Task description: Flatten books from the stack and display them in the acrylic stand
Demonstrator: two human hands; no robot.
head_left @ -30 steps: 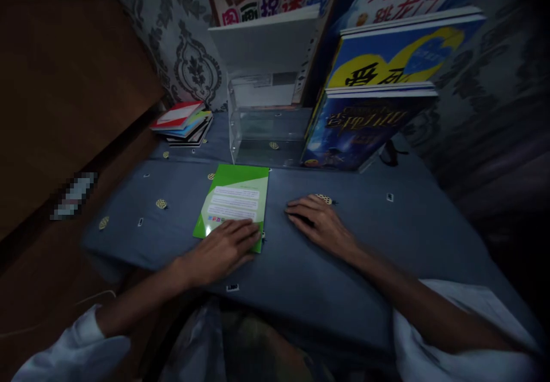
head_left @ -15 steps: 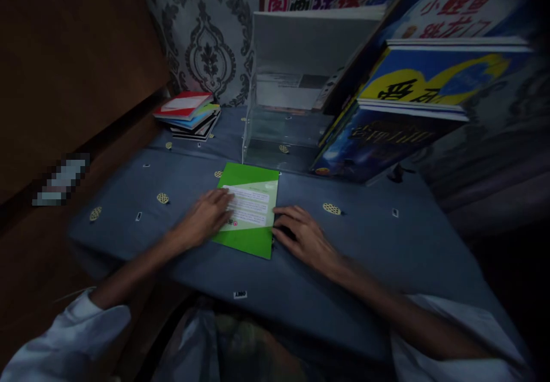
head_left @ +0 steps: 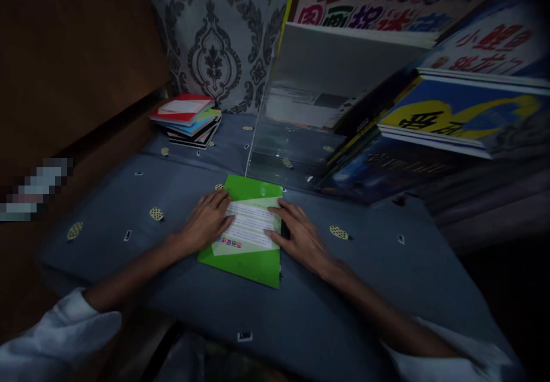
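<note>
Nearby, I have a green booklet [head_left: 251, 267] lying flat in the middle of the blue tablecloth [head_left: 365, 296]. Across its left edge rests the left hand [head_left: 208, 221], fingers slightly spread; on its right edge sits the right hand [head_left: 303, 236], thumb and fingers parted. Beyond, I see a clear rack [head_left: 272, 153], large picture books [head_left: 451, 113] to the right, and a small book stack [head_left: 187, 118] far left, before the patterned wall [head_left: 215, 55].

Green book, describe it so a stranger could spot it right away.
Find the blue tablecloth, then the clear rack standing on it. Just in front, the green book lies between the left hand and right hand. Unlike the stacked books, it lies alone, mostly bright green.
</note>
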